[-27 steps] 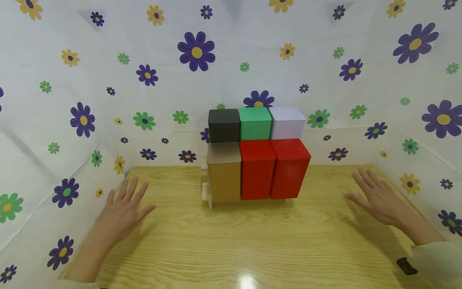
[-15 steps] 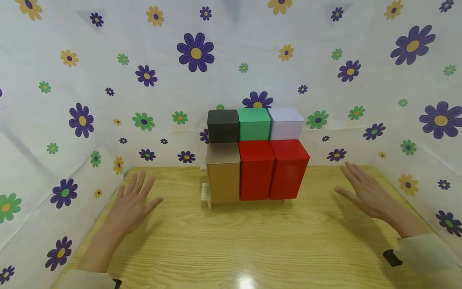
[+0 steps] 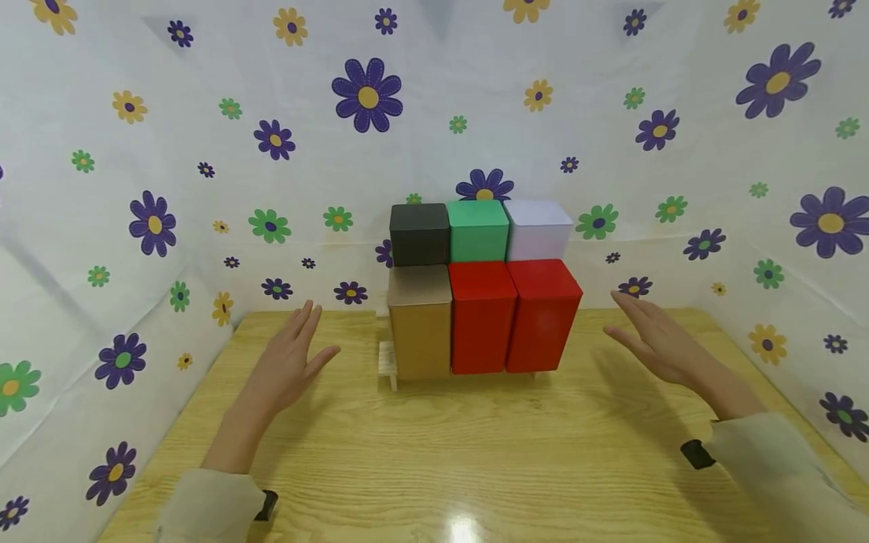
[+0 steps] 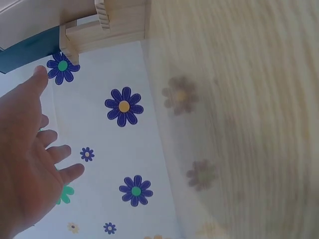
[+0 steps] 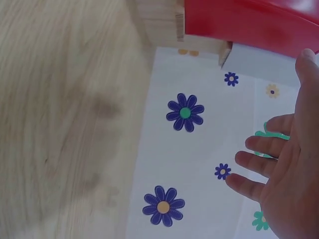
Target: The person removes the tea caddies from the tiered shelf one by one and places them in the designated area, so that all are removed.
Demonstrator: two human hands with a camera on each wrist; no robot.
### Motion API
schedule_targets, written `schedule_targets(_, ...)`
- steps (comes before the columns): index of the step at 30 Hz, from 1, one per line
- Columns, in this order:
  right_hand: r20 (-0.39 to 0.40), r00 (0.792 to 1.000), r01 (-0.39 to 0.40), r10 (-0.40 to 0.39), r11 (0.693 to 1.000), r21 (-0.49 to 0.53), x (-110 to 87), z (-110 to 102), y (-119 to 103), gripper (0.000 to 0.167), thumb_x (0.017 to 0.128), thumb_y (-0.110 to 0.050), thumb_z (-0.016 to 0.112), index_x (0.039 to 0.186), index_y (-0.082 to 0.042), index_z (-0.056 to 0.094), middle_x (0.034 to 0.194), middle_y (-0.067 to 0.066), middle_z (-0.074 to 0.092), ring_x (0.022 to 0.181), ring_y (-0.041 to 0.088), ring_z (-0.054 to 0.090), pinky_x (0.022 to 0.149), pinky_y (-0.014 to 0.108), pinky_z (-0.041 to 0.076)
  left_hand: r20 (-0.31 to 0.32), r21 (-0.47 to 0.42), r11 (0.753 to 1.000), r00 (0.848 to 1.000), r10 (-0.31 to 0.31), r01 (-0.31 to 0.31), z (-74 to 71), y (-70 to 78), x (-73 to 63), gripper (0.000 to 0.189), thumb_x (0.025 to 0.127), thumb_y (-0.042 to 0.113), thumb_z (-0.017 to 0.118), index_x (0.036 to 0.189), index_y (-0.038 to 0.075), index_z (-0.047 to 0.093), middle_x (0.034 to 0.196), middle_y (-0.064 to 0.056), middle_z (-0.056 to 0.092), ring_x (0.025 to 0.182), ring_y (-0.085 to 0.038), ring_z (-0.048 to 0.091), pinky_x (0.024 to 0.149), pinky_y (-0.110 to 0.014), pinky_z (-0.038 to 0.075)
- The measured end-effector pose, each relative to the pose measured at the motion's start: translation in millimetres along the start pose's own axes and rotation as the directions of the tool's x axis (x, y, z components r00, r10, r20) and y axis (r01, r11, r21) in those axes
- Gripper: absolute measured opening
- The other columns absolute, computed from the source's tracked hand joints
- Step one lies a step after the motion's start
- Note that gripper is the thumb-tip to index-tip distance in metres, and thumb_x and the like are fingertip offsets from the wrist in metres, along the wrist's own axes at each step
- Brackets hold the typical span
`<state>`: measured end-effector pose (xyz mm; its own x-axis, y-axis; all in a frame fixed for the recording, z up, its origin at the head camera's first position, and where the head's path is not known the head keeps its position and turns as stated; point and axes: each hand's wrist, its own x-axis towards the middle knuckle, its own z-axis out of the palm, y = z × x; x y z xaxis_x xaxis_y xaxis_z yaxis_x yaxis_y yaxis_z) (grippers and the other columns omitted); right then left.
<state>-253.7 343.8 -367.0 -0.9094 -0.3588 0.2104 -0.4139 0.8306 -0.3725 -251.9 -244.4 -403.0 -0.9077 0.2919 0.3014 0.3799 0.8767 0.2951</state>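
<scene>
Two rows of boxes stand on a small wooden rack [image 3: 387, 359] near the back of the table. In front are a gold box [image 3: 422, 343], a red box [image 3: 483, 335] and a second red box [image 3: 545, 333]. Behind them rise a black box [image 3: 420, 235], a green box [image 3: 479, 232] and a white box [image 3: 539, 231]. My left hand [image 3: 280, 369] hovers left of the rack, fingers extended and thumb apart, holding nothing. To the right of the boxes, my right hand [image 3: 661, 343] is held the same way, also holding nothing.
The wooden table [image 3: 448, 452] extends in front of the rack. A white cloth with printed flowers [image 3: 285, 68] encloses the back and both sides. A black band [image 3: 698, 454] shows at the right sleeve, another band [image 3: 267, 505] at the left.
Both hands have moved inward toward the boxes, the left one rightward and the right one leftward, and their palms have turned to face each other more. The boxes stay in place.
</scene>
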Motion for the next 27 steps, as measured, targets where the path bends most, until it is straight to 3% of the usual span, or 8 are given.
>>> schedule_targets(9, -0.022, 1.0, 0.022, -0.019, 0.99, 0.139, 17.0, -3, -13, 0.065, 0.112, -0.033, 0.042, 0.161, 0.004, 0.023, 0.162, 0.034, 0.026, 0.145, 0.059, 0.024, 0.112, 0.078, 0.021, 0.025, -0.188, 0.981, 0.999, -0.048, 0.051, 10.3, 18.4, 24.5, 0.08, 0.109, 0.048, 0.047, 0.165, 0.002, 0.013, 0.172, -0.016, 0.009, 0.155, -0.042, 0.018, 0.122, -0.06, 0.021)
schedule_targets(14, -0.069, 0.996, 0.07, -0.057, 0.976, 0.204, 22.6, -5, -22, 0.06, 0.112, -0.029, 0.038, 0.161, 0.002, 0.025, 0.16, 0.033, 0.031, 0.141, 0.057, 0.033, 0.108, 0.078, 0.028, 0.017, -0.367, 0.928, 0.998, -0.067, 0.069, 19.5, 22.1, 39.0, 0.074, 0.111, 0.043, 0.046, 0.166, 0.007, 0.012, 0.172, -0.014, 0.01, 0.157, -0.037, 0.013, 0.125, -0.056, 0.017)
schedule_targets(19, -0.076, 0.995, 0.083, -0.065, 0.959, 0.273, 27.7, -9, -35, 0.059, 0.113, -0.03, 0.037, 0.164, -0.003, 0.023, 0.162, 0.027, 0.032, 0.145, 0.052, 0.032, 0.109, 0.078, 0.028, -0.023, -0.499, 0.866, 0.998, -0.058, 0.039, 30.6, 25.8, 51.1, 0.07, 0.112, 0.034, 0.048, 0.165, 0.004, 0.014, 0.171, -0.016, 0.014, 0.155, -0.037, 0.019, 0.123, -0.053, 0.026)
schedule_targets(27, -0.061, 0.997, 0.075, -0.057, 0.935, 0.347, 36.3, -11, -53, 0.061, 0.112, -0.032, 0.036, 0.165, -0.007, 0.02, 0.165, 0.024, 0.029, 0.148, 0.049, 0.029, 0.11, 0.078, 0.027, -0.021, -0.558, 0.829, 0.998, -0.065, 0.042, 43.2, 33.9, 65.2, 0.073, 0.111, 0.037, 0.049, 0.165, 0.003, 0.015, 0.171, -0.019, 0.015, 0.153, -0.04, 0.025, 0.122, -0.054, 0.029)
